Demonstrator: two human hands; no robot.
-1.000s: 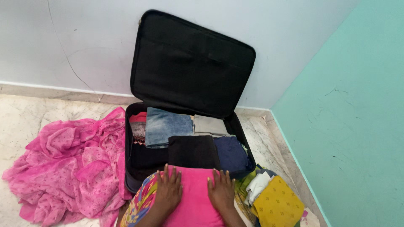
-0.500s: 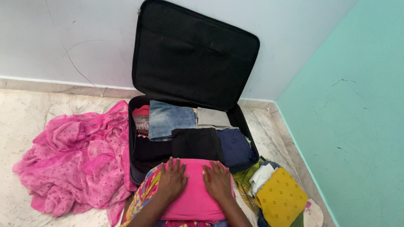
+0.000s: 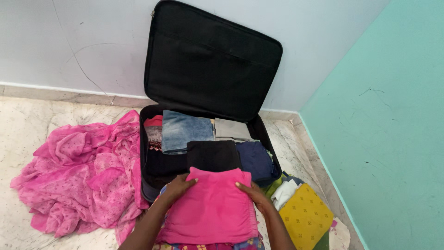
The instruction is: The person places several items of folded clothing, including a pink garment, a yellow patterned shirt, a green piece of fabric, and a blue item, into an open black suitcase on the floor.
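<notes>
Centrally, at the lower middle of the frame, a folded pink garment (image 3: 210,208) lies between both hands, just in front of the near rim of an open black suitcase (image 3: 149,180). Left hand (image 3: 177,186): fingers curled round the garment's left upper corner, gripping it. Right hand (image 3: 253,192): fingers closed on the garment's right upper edge. Suitcase lid (image 3: 210,60): raised, leaning against a pale grey-white wall (image 3: 83,41) that fills the upper left of the frame. Suitcase contents: folded blue jeans (image 3: 185,132), a beige folded cloth (image 3: 233,129), a black folded cloth (image 3: 212,155), a navy folded cloth (image 3: 256,159) and a red patterned piece (image 3: 153,132) at the left end. Floor: pale marble tile (image 3: 41,120) with a stone skirting along the wall's base. A crumpled pink dotted fabric (image 3: 81,176) is spread on the floor at lower left, touching the suitcase's left side. At lower right, a yellow patterned cloth (image 3: 305,217) and a white cloth (image 3: 284,193) lie in a pile beside a teal wall (image 3: 384,139), which fills the right of the frame.
</notes>
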